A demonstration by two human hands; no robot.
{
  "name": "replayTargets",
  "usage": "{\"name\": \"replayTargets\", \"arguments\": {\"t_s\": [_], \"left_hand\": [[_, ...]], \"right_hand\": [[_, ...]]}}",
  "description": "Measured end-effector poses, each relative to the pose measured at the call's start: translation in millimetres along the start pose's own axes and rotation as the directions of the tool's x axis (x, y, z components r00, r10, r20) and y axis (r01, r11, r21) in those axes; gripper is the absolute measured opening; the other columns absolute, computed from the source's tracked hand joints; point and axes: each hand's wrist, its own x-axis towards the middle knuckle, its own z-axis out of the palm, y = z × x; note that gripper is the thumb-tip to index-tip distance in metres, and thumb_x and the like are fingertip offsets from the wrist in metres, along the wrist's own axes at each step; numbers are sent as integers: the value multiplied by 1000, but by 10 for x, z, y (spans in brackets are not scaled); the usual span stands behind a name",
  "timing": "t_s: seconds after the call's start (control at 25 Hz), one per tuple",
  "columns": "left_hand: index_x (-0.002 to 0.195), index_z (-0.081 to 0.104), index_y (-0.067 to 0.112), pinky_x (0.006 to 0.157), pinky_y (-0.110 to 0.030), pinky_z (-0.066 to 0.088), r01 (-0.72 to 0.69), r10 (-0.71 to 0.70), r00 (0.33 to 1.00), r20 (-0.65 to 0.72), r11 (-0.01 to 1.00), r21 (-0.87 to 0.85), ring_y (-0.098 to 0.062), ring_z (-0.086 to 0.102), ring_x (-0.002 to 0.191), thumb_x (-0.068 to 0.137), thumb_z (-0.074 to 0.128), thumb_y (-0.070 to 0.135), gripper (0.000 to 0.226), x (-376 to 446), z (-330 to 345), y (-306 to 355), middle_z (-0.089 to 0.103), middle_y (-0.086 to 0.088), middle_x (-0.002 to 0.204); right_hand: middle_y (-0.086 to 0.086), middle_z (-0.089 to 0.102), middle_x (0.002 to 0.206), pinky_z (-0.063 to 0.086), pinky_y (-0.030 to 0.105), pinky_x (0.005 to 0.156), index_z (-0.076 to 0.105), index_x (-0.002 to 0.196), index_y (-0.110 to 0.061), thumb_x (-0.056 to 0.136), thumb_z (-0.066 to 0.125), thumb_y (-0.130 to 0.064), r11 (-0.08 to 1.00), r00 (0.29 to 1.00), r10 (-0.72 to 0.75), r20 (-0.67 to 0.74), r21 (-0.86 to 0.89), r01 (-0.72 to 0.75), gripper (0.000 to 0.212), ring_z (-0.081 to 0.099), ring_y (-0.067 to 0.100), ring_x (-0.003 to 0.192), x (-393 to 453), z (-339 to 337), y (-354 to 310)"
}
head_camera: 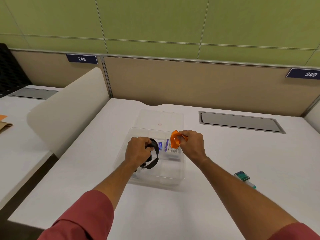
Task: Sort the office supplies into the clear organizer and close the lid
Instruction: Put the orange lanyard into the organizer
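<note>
The clear organizer [180, 163] is sitting mid-desk, its long axis running away from the person, with its lid [173, 116] lying open beyond. Over it, the left hand [138, 151] is gripping a looped black strap [155, 161], and the right hand [192, 144] is pinching an orange strap [174, 140]. Bare white desk [225, 153] is lying all around.

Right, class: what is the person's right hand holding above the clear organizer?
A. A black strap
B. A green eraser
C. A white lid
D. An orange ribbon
D: the right hand pinches a folded orange ribbon, while the left hand grips the black strap.
</note>
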Motion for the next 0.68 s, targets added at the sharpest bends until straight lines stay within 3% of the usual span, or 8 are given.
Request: {"name": "replayTargets", "arguments": {"t_s": [0.16, 0.28, 0.48, 0.56, 0.68], "left_hand": [[87, 76, 17, 71, -25, 52, 5, -2, 998, 64, 999, -46, -12, 63, 68, 72, 79, 17, 16, -59, 175, -153, 74, 0, 75], [96, 74, 17, 82, -31, 55, 38, -34, 985, 171, 999, -16, -16, 66, 81, 77, 77, 22, 20, -56, 285, -254, 75, -2, 89], [111, 69, 16, 87, -30, 54, -20, -7, 933, 360, 997, 71, -17, 65, 93, 78, 77, 30, 37, -6, 284, -391, 71, -3, 105], [115, 68, 16, 89, -31, 53, -45, 17, 935, 355, 997, 70, -17, 65, 96, 79, 75, 33, 41, 9, 231, -441, 71, -3, 108], [119, 65, 15, 94, -36, 52, -54, 45, 969, 243, 998, 30, -19, 63, 103, 82, 72, 28, 40, 18, 119, -556, 68, -4, 115]], "right_hand": [[12, 68, 119, 46, 35, 99, 67, 118, -7, 91, 63, -25, 1000, 1000, 5, 11, -4, -5, 33, 64, 26, 108, 15, 127, -59], [11, 70, 116, 47, 34, 96, 68, 116, -7, 90, 64, -23, 1000, 1000, -14, 11, 20, 14, 31, 64, 25, 106, 31, 217, -130], [8, 72, 108, 49, 27, 84, 70, 111, -9, 87, 68, -25, 996, 996, -67, 65, 55, 64, 29, 64, 18, 95, 59, 374, -267], [6, 72, 105, 49, 25, 81, 70, 109, -9, 86, 69, -27, 995, 993, -74, 92, 68, 67, 29, 62, 15, 91, 64, 447, -305], [2, 71, 97, 48, 22, 74, 72, 104, -11, 85, 70, -27, 995, 987, -64, 147, 91, 51, 25, 61, 13, 86, 62, 570, -338]]}}
